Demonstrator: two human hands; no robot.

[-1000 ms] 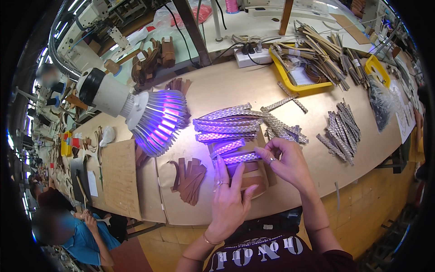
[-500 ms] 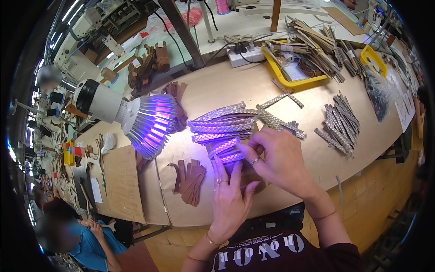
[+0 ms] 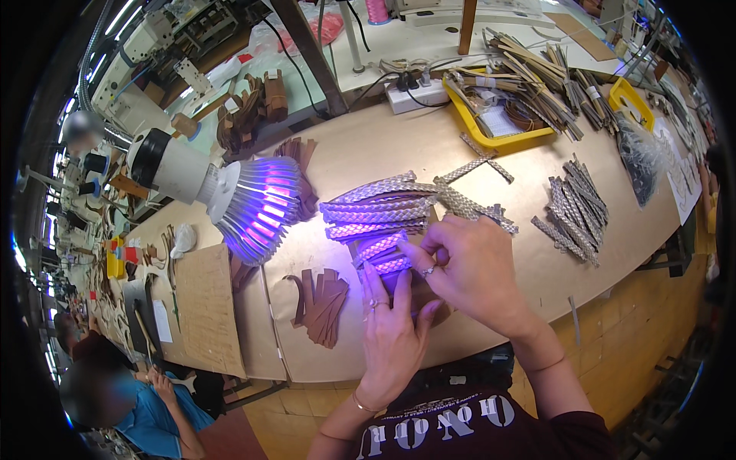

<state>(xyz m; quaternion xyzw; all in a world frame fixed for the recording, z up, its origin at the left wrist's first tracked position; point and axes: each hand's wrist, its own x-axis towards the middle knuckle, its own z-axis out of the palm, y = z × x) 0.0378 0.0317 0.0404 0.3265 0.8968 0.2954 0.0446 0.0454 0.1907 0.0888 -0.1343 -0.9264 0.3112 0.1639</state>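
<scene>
Two short pale braided straps lie side by side under violet light, the far braided strap (image 3: 379, 246) and the near braided strap (image 3: 393, 266). My left hand (image 3: 393, 330) reaches up from below with its fingers stretched out, fingertips pressing at the near strap's lower edge. From the right comes my right hand (image 3: 479, 268), its fingers bent in a pinch at the far strap's right end. My own fingers partly hide that grip. Just beyond lies a stack of longer braided straps (image 3: 376, 207). A finned lamp (image 3: 257, 203) glows violet to the left.
Brown leather strips (image 3: 322, 307) lie left of my left hand. A heap of cut braided pieces (image 3: 575, 215) is at the right. Farther back are a yellow tray (image 3: 502, 143) of strips and a white power strip (image 3: 414, 95). A person in blue (image 3: 161, 406) sits at lower left.
Both hands stay at the two short straps, with only slight shifts of the fingers. The straps and the lamp look unmoved.
</scene>
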